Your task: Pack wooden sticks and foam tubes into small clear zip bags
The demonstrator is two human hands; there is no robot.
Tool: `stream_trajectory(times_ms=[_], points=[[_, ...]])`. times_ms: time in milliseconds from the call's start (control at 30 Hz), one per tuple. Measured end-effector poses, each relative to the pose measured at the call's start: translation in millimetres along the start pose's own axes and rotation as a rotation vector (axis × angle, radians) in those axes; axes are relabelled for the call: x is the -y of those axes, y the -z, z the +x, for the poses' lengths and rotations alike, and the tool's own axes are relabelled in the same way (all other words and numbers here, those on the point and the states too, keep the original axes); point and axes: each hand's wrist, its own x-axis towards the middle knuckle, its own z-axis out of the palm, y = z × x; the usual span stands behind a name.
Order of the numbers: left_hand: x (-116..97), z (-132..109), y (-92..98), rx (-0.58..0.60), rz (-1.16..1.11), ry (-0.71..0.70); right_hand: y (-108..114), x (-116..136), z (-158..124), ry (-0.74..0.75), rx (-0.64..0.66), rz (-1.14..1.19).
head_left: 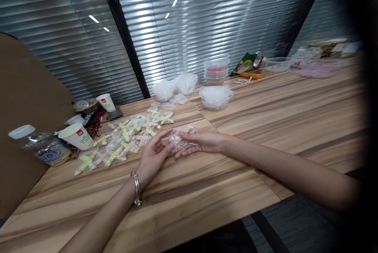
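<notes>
Between my two hands, a little above the table [189, 194], is a small clear plastic bag [182, 136] with something pale inside that I cannot make out. My left hand [155, 152], with a silver bracelet at its wrist, pinches the bag's left edge between thumb and fingers. On the other side my right hand [197, 141] grips it, thumb on top and fingers underneath. Just left of my hands lies a spread of small clear bags [126, 138] holding yellow-green and pinkish pieces.
Paper cups [77, 136] and a clear plastic jar [50, 148] stand at the left beside a brown board [26, 119]. Along the back are bundled plastic bags [175, 86], stacked tubs [216, 71], a filled bowl [216, 97] and a green packet [245, 64].
</notes>
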Motion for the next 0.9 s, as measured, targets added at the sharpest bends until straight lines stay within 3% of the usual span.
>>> stream_trajectory(times_ms=[367, 767, 900], points=[[1, -1, 0.8, 0.024, -0.014, 0.025, -1, 0, -1, -0.034, 0.027, -0.015], [0, -5, -1.2, 0.176, -0.06, 0.133, -4, -3, 0, -0.028, 0.091, -0.114], [7, -1, -0.1, 0.146, -0.039, 0.136, -1, -5, 1, -0.018, 0.078, -0.082]])
